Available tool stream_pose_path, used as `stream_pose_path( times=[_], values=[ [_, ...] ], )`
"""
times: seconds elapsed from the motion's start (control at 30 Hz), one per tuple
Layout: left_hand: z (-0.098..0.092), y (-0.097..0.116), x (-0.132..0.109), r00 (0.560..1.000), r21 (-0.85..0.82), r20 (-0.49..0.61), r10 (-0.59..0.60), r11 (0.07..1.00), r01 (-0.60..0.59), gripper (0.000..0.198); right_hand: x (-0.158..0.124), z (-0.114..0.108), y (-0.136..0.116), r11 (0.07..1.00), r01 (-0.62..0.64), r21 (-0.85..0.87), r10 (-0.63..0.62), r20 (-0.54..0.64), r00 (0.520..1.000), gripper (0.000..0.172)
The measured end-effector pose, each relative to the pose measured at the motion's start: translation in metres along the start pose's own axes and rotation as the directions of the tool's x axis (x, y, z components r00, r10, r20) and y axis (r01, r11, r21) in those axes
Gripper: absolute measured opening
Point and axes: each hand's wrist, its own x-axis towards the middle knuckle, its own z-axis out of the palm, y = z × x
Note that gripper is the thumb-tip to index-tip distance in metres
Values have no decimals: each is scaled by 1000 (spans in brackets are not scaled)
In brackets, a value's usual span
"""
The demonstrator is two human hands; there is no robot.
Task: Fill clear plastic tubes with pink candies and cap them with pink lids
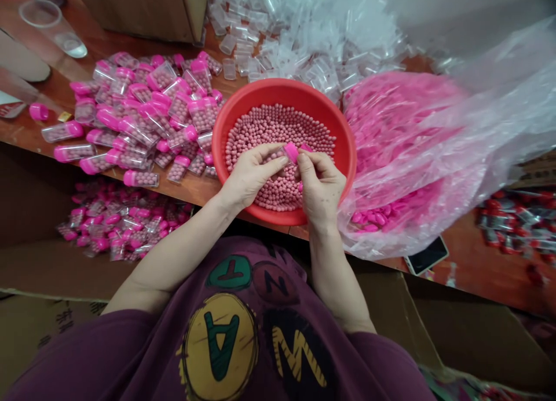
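Note:
Over a red plastic basin [284, 217] of small pink beads [278, 123], both hands meet near its middle. My left hand [252, 172] is closed round a small clear bottle of pink beads [274, 155], which lies tilted with its pink cap [291, 152] toward the right. My right hand [320, 178] has its thumb and fingers pinched by that cap. More pink plastic [306, 148] shows behind the right fingers, and a bit of pink shows below them. Whether these are loose caps held in that hand is partly hidden.
Capped bead bottles [147, 108] are heaped left of the basin, with more in a cardboard box [35, 268] below the table edge. Clear empty bottles [313, 36] pile up behind. On the right lie a plastic bag of pink caps [399, 134], a phone [428, 256] and red-capped items [516, 221].

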Motion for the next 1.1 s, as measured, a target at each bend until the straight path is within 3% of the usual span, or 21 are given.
stream_pose_path(
  times=[0.23,0.47,0.57,0.67,0.83,0.9,1.0,1.1],
  values=[
    [0,1,1,998,-34,53,-42,998,44,19,-2,2,1,1000,0,-6,0,-16,1000,19],
    [1,1,2,999,-11,4,-45,999,46,12,-3,5,-4,969,171,-178,-170,21,985,16],
    [1,1,1,998,4,-27,-51,999,51,9,-3,4,-3,927,304,-219,-286,113,952,17],
    [1,1,0,999,51,-38,-32,998,34,12,2,-5,-2,906,357,-230,-300,248,921,19],
    [2,4,-3,1000,84,-17,12,996,-10,16,15,-29,-6,950,272,-152,-189,417,889,20],
    [2,5,-3,1000,61,2,31,998,-31,16,17,-32,-4,975,194,-106,-139,389,911,26],
    [1,4,-2,999,40,25,30,999,-31,19,16,-25,4,995,94,-19,-86,259,962,38],
    [-3,-2,1,998,32,58,30,999,-32,25,14,-17,7,995,102,-18,-95,214,972,37]
  ],
)
